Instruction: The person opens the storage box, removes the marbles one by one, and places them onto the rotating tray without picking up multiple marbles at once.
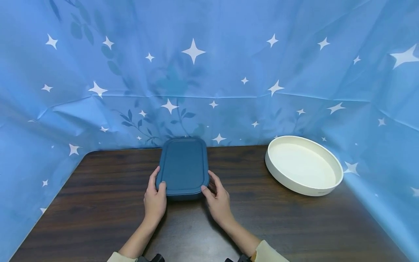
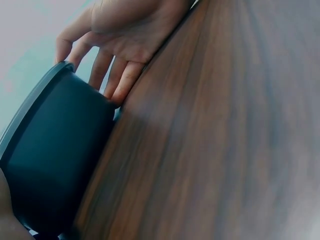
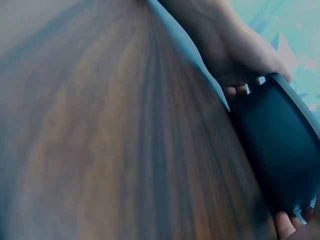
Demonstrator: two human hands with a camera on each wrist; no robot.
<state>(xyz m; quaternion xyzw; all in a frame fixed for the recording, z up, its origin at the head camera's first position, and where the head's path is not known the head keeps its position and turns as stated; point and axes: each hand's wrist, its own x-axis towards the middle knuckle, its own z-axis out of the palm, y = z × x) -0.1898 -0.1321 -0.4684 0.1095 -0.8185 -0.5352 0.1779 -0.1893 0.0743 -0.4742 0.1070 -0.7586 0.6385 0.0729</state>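
Observation:
A dark blue lidded box (image 1: pixel 184 165), rectangular with rounded corners, lies at the middle of the far half of the table. My left hand (image 1: pixel 155 203) grips its near left corner, thumb on the lid's edge and fingers along the side. At the near right corner my right hand (image 1: pixel 218 204) holds it the same way. The left wrist view shows the box's smooth dark wall (image 2: pixel 60 145) low over the wood, with the right hand's fingers spread down its end. In the right wrist view, right-hand fingertips (image 3: pixel 285 225) show at the box's lower edge.
A round, shallow cream tray (image 1: pixel 301 163) with a raised rim stands at the right end of the dark wooden table (image 1: pixel 108 196). Blue cloth (image 1: pixel 229 72) printed with white stars hangs behind the table and along both sides.

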